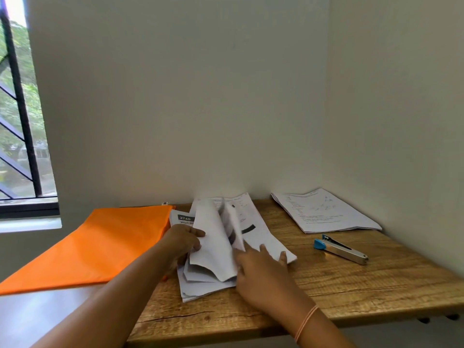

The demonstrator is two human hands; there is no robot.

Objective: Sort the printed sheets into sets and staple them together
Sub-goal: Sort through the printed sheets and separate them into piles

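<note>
Lifted sheets (213, 242) at frame centre were gripped by L hand (184, 241), thumb on top, fingers curled under. R hand (261, 270) was laid flat on the paper stack (200, 287), fingers straight & spread, nothing held. Both forearms were stretched in from the bottom edge. "2748" & "Wipe S…" were legible on a page (182, 218) beside the orange folder (100, 244). Stapler (340, 249) & 2nd set (324, 212) were seen at right.

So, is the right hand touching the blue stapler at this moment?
Apart. The head view shows a stretch of bare wooden table between the right hand, whose fingers lie on the printed sheets, and the blue stapler.
</note>
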